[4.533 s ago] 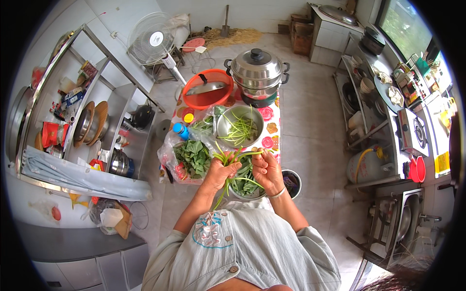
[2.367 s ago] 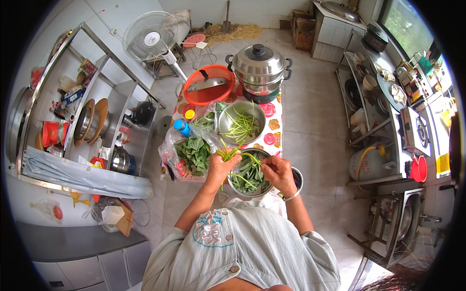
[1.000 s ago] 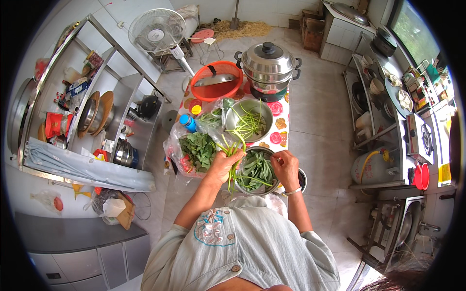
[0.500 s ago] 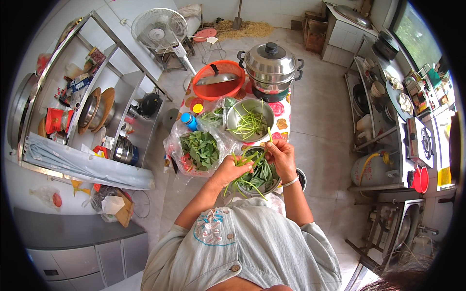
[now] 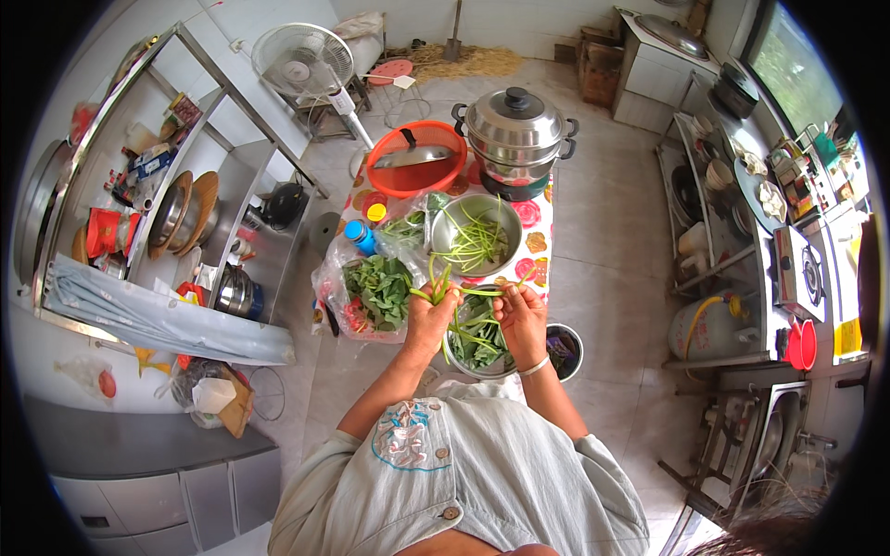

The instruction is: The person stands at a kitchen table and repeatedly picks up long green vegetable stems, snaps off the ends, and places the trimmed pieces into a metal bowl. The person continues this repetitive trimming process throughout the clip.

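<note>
Steamer (image 5: 514,139) ahead, bag (image 5: 331,285) blocking left, right open

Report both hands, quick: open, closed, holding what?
Left hand: closed, holding a bunch of green stems.
Right hand: closed, fingertips pinching a green stem.

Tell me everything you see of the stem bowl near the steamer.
The bowl is round, silvery and metallic-looking, with a wide open mouth. It sits upright on the patterned tablecloth, with thin green stems scattered loosely inside. Bagged greens lie to its left and the steamer stands beyond it. Neither the left hand nor the right hand grips it.
</note>
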A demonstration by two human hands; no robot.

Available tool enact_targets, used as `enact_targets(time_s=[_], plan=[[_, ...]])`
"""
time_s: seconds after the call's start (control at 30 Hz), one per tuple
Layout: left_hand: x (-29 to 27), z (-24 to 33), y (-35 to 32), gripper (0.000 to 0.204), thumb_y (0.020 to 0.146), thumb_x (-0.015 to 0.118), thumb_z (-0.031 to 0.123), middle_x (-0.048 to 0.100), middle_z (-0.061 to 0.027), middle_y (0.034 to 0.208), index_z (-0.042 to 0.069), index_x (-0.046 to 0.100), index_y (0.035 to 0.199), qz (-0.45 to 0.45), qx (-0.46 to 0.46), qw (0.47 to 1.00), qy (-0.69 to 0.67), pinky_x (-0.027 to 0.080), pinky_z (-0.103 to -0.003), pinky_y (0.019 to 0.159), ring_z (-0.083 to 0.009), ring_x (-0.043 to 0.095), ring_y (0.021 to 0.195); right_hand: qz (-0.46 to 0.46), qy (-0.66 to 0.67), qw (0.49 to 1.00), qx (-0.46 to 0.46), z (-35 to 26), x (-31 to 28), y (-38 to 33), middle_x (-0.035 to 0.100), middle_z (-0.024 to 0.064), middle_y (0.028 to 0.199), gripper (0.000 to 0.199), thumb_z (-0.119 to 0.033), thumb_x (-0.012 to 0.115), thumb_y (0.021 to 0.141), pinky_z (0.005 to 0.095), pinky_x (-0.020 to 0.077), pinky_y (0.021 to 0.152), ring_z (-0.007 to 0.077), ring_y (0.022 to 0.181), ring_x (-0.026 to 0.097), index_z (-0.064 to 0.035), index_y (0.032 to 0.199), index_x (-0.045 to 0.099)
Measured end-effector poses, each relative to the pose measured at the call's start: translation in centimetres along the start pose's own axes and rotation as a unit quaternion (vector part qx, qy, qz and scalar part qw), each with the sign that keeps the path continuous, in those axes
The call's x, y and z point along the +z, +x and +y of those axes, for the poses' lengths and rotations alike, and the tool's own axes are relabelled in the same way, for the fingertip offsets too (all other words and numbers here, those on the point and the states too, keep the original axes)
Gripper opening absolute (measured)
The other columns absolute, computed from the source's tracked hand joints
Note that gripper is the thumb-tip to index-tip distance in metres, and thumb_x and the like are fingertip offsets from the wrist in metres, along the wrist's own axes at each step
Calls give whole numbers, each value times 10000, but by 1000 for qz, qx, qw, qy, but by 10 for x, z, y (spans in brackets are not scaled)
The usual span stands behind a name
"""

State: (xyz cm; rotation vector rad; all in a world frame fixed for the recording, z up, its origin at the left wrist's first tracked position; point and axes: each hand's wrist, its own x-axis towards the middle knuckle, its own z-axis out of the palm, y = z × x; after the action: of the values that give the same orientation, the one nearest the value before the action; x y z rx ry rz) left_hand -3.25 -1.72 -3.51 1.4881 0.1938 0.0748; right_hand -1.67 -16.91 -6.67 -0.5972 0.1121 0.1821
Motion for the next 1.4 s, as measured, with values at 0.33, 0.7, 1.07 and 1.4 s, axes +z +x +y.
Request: enact_targets(time_s=[0.33, 0.7, 1.07, 1.4], plan=[[-13, 16, -3, 99, 828, 570, 68, 582, -23, 731, 32, 569, 920, -61, -12, 998, 1, 287, -159, 424, -13, 381, 491, 111, -166, 977, -78, 7, -11, -7, 532, 44, 770, 248, -79, 593, 833, 195, 380, 432, 75, 517, 466, -4, 1036, 472], [-5, 13, -9, 109, 783, 584, 78, 600, -8, 732, 12, 589, 869, -32, 57, 982, 177, 421, -218, 555, -59, 512, 620, -83, -381, 915, -105, 14, 18, -14, 599, 31, 716, 99, -3, 600, 793, 193, 405, 461, 61, 537, 523, 12, 888, 579], [-40, 33, 8, 29, 860, 478, 77, 564, -34, 699, 74, 491, 834, 70, 29, 997, -17, 278, -153, 404, -14, 354, 463, 32, -147, 987, -50, -20, -7, 2, 611, 24, 766, 108, -78, 502, 886, 152, 287, 418, 26, 478, 392, -19, 921, 586], [1, 30, 1, 107, 781, 623, 91, 603, -1, 735, 22, 639, 862, -63, 51, 986, 147, 424, -212, 578, -58, 524, 642, -118, -412, 899, -91, -11, 16, -13, 621, 41, 730, 139, -61, 544, 848, 209, 401, 513, 66, 571, 506, 28, 927, 616]])
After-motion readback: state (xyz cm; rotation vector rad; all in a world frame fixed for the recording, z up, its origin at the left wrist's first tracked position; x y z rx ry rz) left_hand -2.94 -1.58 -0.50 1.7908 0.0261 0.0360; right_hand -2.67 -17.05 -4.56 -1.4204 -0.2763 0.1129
